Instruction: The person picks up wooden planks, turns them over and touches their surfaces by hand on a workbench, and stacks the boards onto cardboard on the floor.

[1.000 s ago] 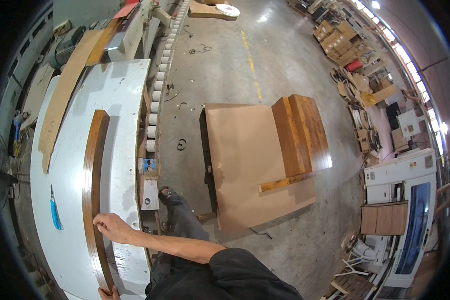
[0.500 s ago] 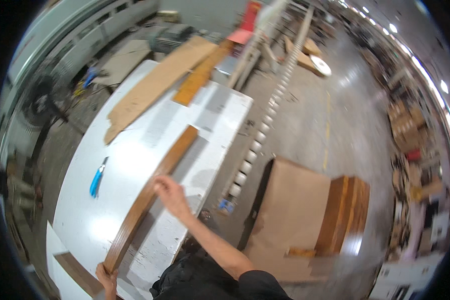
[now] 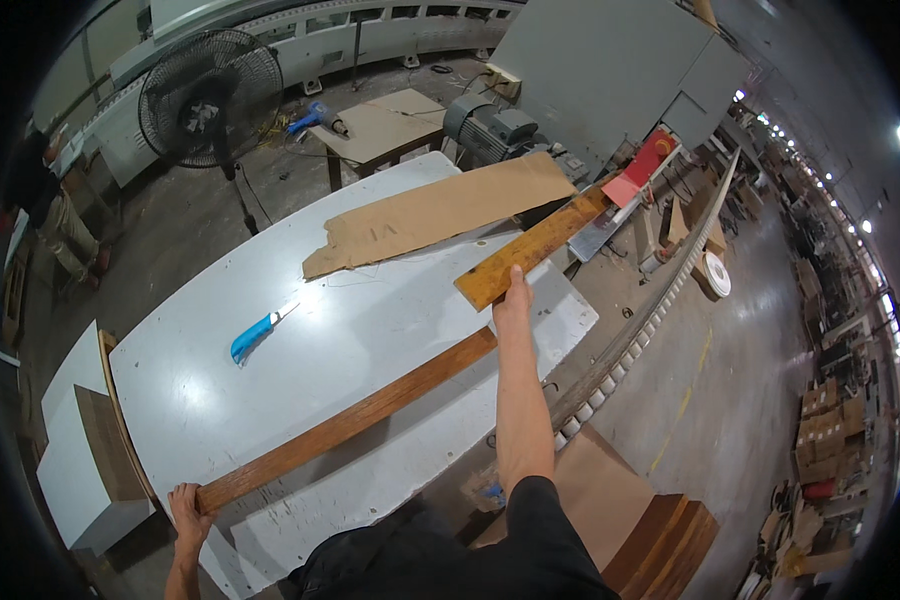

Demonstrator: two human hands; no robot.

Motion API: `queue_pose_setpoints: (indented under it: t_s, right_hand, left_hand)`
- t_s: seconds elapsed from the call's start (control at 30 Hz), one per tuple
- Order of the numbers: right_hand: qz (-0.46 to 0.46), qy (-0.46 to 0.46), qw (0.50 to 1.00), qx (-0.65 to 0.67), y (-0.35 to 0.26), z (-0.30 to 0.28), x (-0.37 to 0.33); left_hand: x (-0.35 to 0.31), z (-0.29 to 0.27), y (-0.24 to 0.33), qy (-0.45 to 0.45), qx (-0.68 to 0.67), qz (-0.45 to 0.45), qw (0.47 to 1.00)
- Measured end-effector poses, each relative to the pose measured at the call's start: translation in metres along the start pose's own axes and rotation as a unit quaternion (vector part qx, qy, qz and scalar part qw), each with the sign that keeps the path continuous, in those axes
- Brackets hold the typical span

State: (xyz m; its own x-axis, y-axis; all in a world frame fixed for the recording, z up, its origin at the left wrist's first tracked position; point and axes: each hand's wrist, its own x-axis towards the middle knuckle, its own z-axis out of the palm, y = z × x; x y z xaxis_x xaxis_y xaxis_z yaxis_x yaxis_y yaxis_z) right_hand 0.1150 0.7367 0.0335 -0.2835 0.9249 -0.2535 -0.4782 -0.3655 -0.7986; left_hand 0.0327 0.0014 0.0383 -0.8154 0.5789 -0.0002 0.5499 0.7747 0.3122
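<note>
Fingers [image 3: 182, 492] of left hand [image 3: 190, 512], at 8 o'clock: curled round near end of dark brown strip [image 3: 350, 418]. Right hand [image 3: 513, 300], just off dial centre: thumb laid on top of golden-brown board [image 3: 530, 248], other fingers mostly out of sight; pinch likely, firmness impossible to tell. Changed since a second ago: right-hand contact, from middle of strip to this board. Unchanged: left-hand hold at strip's end. Meaning, by judgement: work now split across two pieces, one per hand. Strip: along white table [image 3: 170, 400], from 8 o'clock to just below centre. Board: from centre toward 2 o'clock. Blue-handled knife [image 3: 253, 342]: 9 o'clock, untouched. Cardboard [image 3: 440, 212]: 12 o'clock.
</note>
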Motion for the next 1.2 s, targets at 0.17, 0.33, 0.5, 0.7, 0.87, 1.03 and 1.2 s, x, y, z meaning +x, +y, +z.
queue_pose_setpoints:
  t_s: [0.17,0.33,0.5,0.7,0.87,1.03,1.2]
  right_hand:
    - [-0.059,0.046,0.997,-0.004,0.045,0.012,-0.103]
    - [-0.102,0.087,0.96,-0.247,0.086,-0.024,-0.255]
    - [-0.022,0.029,0.994,-0.101,0.128,-0.071,-0.372]
    - [0.191,-0.158,0.964,-0.094,0.181,-0.052,-0.484]
    - [0.271,-0.374,0.878,-0.126,0.235,-0.081,-0.509]
    - [0.396,-0.546,0.73,-0.109,0.258,-0.051,-0.538]
    - [0.388,-0.557,0.73,-0.08,0.186,-0.019,-0.544]
  left_hand:
    - [0.0,-0.006,-0.013,-0.025,0.009,-0.014,1.0]
    - [-0.004,0.016,-0.031,-0.039,0.016,-0.006,0.999]
    - [-0.001,0.023,-0.023,-0.056,-0.001,0.052,0.997]
    - [0.007,-0.002,-0.025,-0.05,-0.055,0.037,0.997]
    - [0.022,0.008,-0.016,-0.055,-0.092,0.069,0.992]
    - [0.024,0.0,-0.051,-0.067,-0.058,0.052,0.995]
    - [0.024,-0.001,-0.05,-0.146,-0.027,0.005,0.989]
